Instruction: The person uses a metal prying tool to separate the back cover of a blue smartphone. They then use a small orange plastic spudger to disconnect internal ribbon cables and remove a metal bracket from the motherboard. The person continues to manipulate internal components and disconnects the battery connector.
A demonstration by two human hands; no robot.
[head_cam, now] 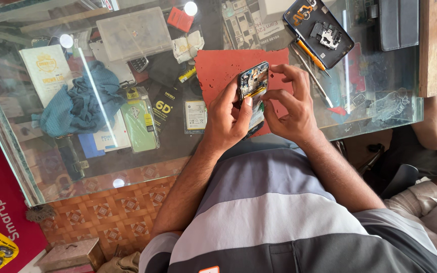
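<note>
An opened smartphone (pixel 253 83) with its back cover off shows circuit parts and a yellow strip. My left hand (pixel 227 117) grips it from the left and below, thumb pressed on its lower middle. My right hand (pixel 290 103) touches its right edge, fingers curled, index fingertip near the top corner. Both hands hold the phone just above a red work mat (pixel 217 68) on the glass counter (pixel 370 108).
A dark phone back cover with loose parts (pixel 318 31) lies at the back right, with an orange-handled tool (pixel 310 54) and tweezers (pixel 313 81) beside it. A blue cloth (pixel 79 101), a clear plastic box (pixel 133 33) and boxed accessories show at left. Another person's arm (pixel 433 126) is at right.
</note>
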